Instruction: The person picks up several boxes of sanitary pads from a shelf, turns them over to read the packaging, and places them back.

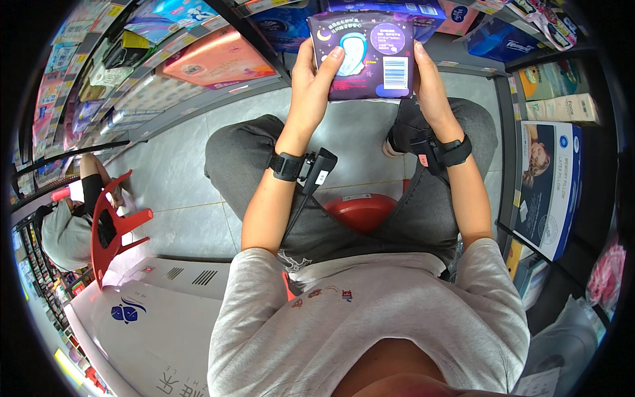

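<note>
Between my two hands is a purple packet of sanitary pads (364, 54), its printed face with a pad picture and a barcode turned up at me. My left hand (317, 74) grips its left side, the thumb lying over the front and the fingers hidden behind. At the opposite edge, my right hand (427, 84) presses with the thumb along the side; its fingers are mostly out of sight. Just past the packet, a purple package (426, 17) sits on the shelf in front. Each of my wrists carries a black strap with a small device.
Packed shelves (144, 74) run along the left, with a large orange package (218, 59) low down. To the right stands a boxed pillow (548, 188). I sit on a red stool (362, 211). Behind at left are a red chair (111, 223), a person (69, 233) and a white box (158, 322).
</note>
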Tool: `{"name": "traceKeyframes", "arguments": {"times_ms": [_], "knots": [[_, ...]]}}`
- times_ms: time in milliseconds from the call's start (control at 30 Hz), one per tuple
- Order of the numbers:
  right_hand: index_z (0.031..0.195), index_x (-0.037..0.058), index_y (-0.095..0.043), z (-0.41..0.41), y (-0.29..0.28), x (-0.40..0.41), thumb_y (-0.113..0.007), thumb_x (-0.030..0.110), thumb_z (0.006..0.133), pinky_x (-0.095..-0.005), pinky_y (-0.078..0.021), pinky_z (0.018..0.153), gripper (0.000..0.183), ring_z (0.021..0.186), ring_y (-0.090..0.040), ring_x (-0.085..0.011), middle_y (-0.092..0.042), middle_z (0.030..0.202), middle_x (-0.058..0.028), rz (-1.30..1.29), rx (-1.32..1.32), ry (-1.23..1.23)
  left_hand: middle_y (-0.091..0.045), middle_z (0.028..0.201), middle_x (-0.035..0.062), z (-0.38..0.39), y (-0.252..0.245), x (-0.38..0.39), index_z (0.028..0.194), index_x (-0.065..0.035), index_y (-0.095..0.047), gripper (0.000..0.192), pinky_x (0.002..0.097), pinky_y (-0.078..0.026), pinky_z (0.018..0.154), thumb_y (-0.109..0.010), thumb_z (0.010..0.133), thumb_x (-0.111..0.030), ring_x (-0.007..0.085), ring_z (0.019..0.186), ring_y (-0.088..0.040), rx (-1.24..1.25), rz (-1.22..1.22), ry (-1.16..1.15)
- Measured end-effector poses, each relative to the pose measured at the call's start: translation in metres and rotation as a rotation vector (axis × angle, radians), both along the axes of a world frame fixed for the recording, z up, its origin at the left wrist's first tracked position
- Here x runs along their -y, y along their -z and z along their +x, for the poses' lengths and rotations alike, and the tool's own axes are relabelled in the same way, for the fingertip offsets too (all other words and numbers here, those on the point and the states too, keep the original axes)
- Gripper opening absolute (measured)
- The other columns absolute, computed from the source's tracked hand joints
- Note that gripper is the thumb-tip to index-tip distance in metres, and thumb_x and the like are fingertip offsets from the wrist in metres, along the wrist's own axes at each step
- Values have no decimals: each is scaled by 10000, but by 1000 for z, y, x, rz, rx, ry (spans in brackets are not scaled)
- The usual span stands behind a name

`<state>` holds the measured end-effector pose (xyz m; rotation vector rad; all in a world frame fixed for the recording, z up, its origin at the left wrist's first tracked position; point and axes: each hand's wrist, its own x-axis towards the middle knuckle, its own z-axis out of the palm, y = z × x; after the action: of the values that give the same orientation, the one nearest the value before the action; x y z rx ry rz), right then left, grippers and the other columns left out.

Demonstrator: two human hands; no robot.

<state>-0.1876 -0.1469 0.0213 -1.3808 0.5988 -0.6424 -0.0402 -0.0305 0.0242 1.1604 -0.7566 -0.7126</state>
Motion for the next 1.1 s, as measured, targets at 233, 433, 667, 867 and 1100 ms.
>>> {"name": "traceKeyframes", "arguments": {"times_ms": [233, 433, 667, 867, 1100], "knots": [[1166, 17, -485, 3, -5, -4, -382, 388, 964, -240, -379, 877, 435, 995, -494, -113, -547, 1070, -40, -85, 61, -29, -575, 1079, 114, -1, -1, 0, 1198, 40, -436, 447, 265, -440, 847, -572, 894, -258, 137, 963, -550, 3, 42, 15], [1123, 12, -500, 3, -2, -3, -398, 366, 964, -243, -391, 865, 402, 964, -510, -110, -562, 1039, -52, -80, 61, -35, -571, 1092, 118, 1, 2, 1, 1197, 42, -435, 445, 266, -433, 860, -566, 898, -260, 139, 978, -544, -8, 48, 26], [1093, 12, -512, 2, -1, -3, -402, 360, 965, -237, -399, 839, 387, 936, -509, -99, -566, 1009, -42, -92, 49, -17, -570, 1096, 112, -1, 3, 1, 1191, 40, -437, 438, 263, -432, 858, -563, 901, -262, 135, 976, -543, -34, 59, 43], [1076, 10, -520, 3, -2, -4, -410, 357, 963, -235, -401, 825, 381, 916, -512, -96, -568, 987, -38, -85, 58, -4, -572, 1083, 107, -1, 2, 2, 1173, 33, -448, 417, 263, -428, 858, -560, 904, -265, 131, 971, -538, -29, 57, 44], [1046, 9, -529, 3, -2, -3, -416, 362, 960, -233, -406, 799, 381, 886, -513, -93, -573, 956, -37, -111, 28, 8, -575, 1075, 104, -1, 2, 1, 1159, 27, -461, 395, 261, -429, 853, -556, 904, -259, 129, 966, -537, -42, 72, 49]]}}
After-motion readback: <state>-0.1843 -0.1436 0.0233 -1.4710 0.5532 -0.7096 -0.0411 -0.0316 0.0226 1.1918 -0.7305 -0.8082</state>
